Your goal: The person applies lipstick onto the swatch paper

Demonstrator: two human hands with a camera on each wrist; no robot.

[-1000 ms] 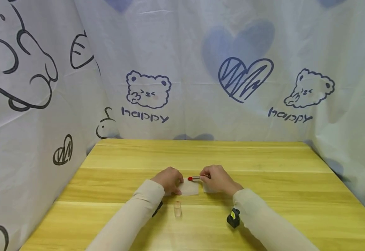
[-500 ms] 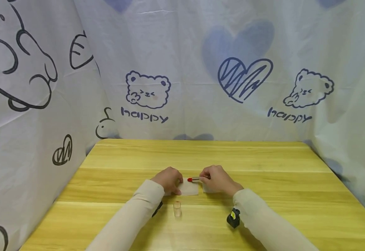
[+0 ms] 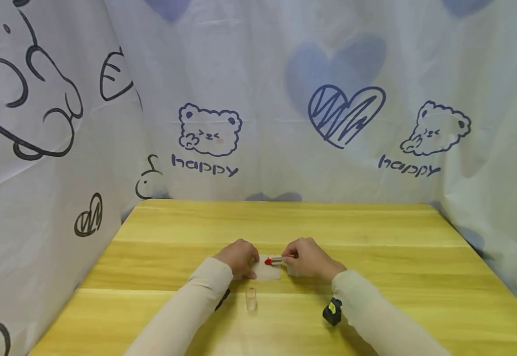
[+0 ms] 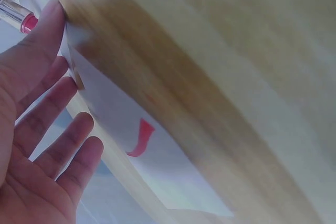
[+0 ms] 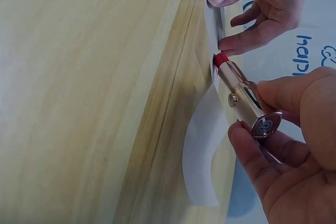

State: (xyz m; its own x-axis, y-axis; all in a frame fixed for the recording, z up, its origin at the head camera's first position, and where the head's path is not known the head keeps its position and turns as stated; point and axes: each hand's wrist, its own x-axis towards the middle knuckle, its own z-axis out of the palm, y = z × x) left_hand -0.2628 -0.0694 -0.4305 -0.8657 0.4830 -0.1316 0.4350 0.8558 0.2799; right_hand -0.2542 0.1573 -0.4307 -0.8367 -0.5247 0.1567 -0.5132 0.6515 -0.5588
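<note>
My right hand (image 3: 308, 257) holds a lipstick (image 5: 245, 98) with a metallic gold body between thumb and fingers. Its red tip (image 3: 268, 262) meets a white paper strip (image 3: 266, 274) on the table. A small red trace shows just behind the tip in the head view. My left hand (image 3: 239, 258) rests on the strip left of the lipstick, thumb and fingertips on the paper, fingers fairly straight. In the left wrist view, a curved red mark (image 4: 140, 137) lies on the paper. In the right wrist view, the strip's white end (image 5: 202, 148) curls beside the lipstick.
A small transparent cylinder, like a cap, (image 3: 251, 299) stands on the wooden table (image 3: 151, 267) nearer the body. White cloth (image 3: 263, 74) with bear and heart drawings hangs behind and along the sides. A black wrist device (image 3: 332, 312) sits at the right sleeve.
My right hand has drawn the lipstick tip slightly toward the body across the paper, and a bit of red now shows behind it. My left hand stays in place. The view has shifted slightly.
</note>
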